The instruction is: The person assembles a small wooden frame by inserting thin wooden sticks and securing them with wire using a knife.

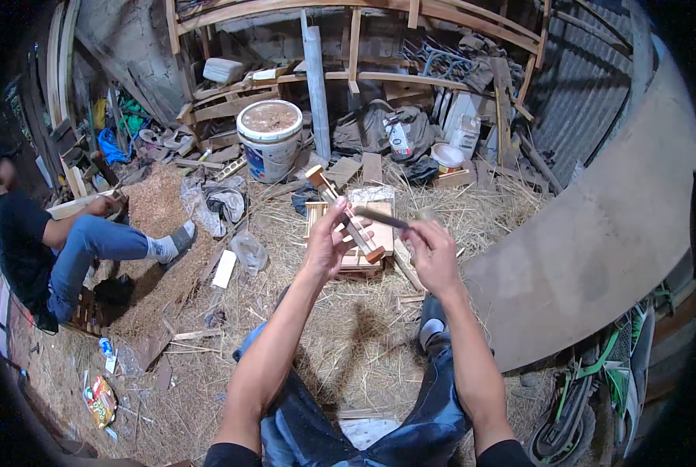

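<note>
My left hand (330, 243) is closed around a slim wooden piece (355, 231) with a darker orange-brown block at each end. It is tilted, its upper end pointing away to the left. In my right hand (435, 255) is a dark, flat, file-like tool (382, 217). The tool's far end reaches to the wooden piece by my left fingers; whether they touch I cannot tell. Beneath my hands, a low stack of pale wooden boards (382, 232) stands on the straw-covered ground, partly hidden by the hands and the held piece.
At the left another person (25, 226) sits, a hand on a piece of wood. Ahead stand a large lidded bucket (270, 144), a grey post (317, 93) and a small white tub (447, 158). A big curved sheet (589, 241) fills the right side, with a green-and-black motorbike (597, 381) below.
</note>
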`<action>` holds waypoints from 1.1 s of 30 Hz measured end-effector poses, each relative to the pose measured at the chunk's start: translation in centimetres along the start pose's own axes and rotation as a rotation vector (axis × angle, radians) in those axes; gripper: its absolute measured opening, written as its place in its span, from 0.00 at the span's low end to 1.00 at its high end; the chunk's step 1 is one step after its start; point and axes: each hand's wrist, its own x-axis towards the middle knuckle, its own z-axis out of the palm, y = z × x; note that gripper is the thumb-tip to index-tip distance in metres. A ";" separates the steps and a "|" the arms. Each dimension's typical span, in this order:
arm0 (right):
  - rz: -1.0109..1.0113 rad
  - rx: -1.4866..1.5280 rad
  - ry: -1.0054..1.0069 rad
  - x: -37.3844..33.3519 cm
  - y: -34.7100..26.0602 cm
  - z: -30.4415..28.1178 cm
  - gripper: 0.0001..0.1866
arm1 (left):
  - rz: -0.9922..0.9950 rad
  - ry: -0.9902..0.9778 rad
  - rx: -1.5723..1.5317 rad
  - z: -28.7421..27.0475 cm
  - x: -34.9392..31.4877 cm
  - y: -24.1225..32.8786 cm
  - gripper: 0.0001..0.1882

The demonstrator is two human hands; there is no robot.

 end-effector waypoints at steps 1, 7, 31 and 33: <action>0.042 0.055 0.034 0.1 0.1 0.1 0.07 | 0.009 0.017 0.023 0.2 -0.2 0.1 0.30; 0.033 -0.057 -0.038 0.2 -0.4 -0.2 0.07 | 0.101 -0.050 0.202 -0.3 0.0 0.3 0.29; 0.181 0.233 0.127 0.6 -2.6 -2.5 0.12 | 0.947 0.000 1.362 -1.1 -1.0 3.2 0.42; 0.146 0.223 0.021 0.8 -2.1 -2.6 0.12 | 0.938 -0.001 1.363 -0.9 -1.1 3.2 0.42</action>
